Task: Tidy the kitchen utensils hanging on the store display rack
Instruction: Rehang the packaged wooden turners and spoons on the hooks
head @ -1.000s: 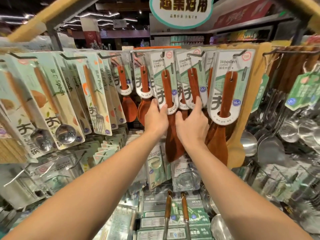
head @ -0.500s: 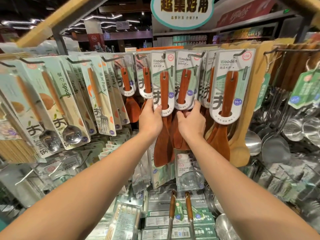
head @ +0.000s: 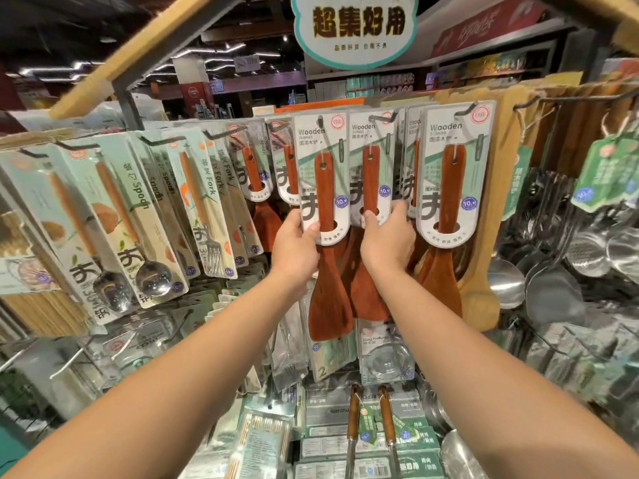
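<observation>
two bare forearms reach up from the bottom corners toward the rack. the left hand (head: 295,245) grips the lower left edge of a carded wooden turner (head: 326,236), thumb on the front of the card and fingers curled behind it; this turner hangs from a hook (head: 321,119), its red-brown blade dropping below the card. the right hand (head: 389,242) pinches the bottom of the second carded turner (head: 370,181) just beside the first, thumb pressed on the card front near the handle slot and fingers wrapped round the right edge. the blades of these two turners overlap under the hands

to the right, near the right hand but apart from it, a third carded turner (head: 451,188) hangs straight, with more cards stacked behind. beyond it a pale wooden spatula (head: 480,299) hangs, then steel ladles and strainers (head: 587,250) crowd the far right

left of the hands hang smaller carded turners (head: 254,174), then fork packs (head: 204,216) and spoon packs (head: 138,236) fanned at a slant. below the hands, boxed goods and two wood-handled utensils (head: 368,430) lie on the lower shelf

farthest back, a round sign (head: 356,27) with chinese characters hangs above the rack, and store shelving (head: 466,69) sits behind it
</observation>
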